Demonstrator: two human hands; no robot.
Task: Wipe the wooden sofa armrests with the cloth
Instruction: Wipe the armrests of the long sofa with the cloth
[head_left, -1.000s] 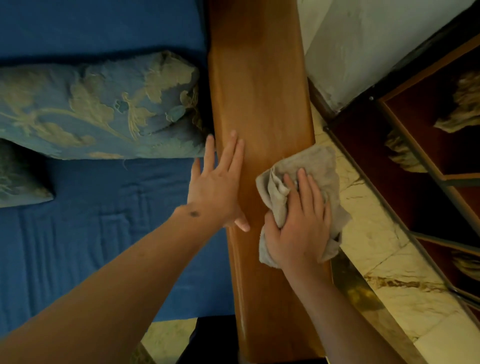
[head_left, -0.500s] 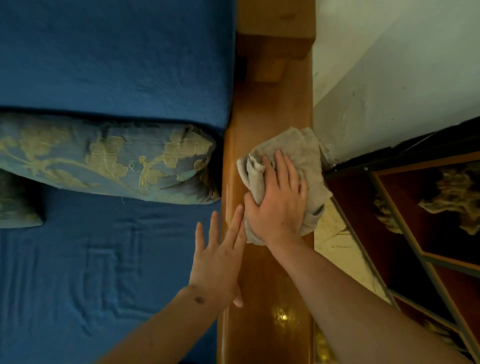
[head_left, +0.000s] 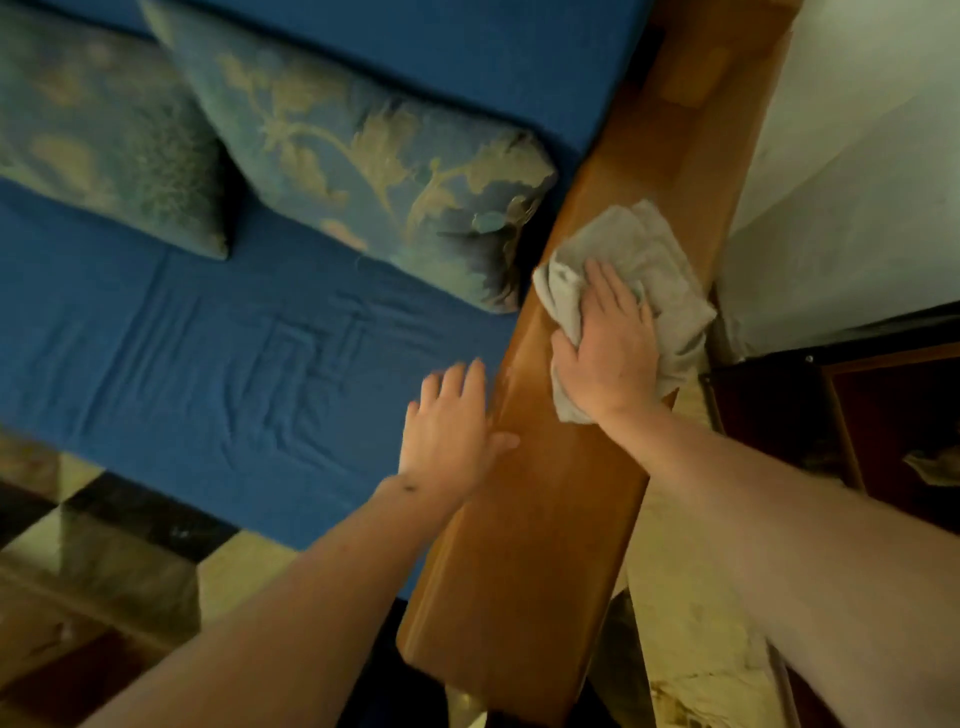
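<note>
A broad, glossy wooden armrest (head_left: 540, 545) runs from the bottom centre up to the top right. A crumpled beige cloth (head_left: 644, 254) lies on its middle stretch. My right hand (head_left: 608, 353) presses flat on the cloth, with its thumb tucked around the cloth's left edge. My left hand (head_left: 452, 426) rests with fingers spread at the armrest's left edge, over the blue seat cushion (head_left: 208, 353), thumb touching the wood.
Two blue floral pillows (head_left: 374, 156) lean against the sofa back, the nearer one touching the armrest. A pale wall (head_left: 852, 156) and a dark wooden cabinet (head_left: 883, 415) stand right of the armrest. Patterned floor tiles (head_left: 104, 561) show in front of the sofa.
My right hand and the cloth slid up the armrest away from me, then stayed near the middle. The view swung, so the armrest now runs diagonally. My left hand stays at the armrest's left edge.
</note>
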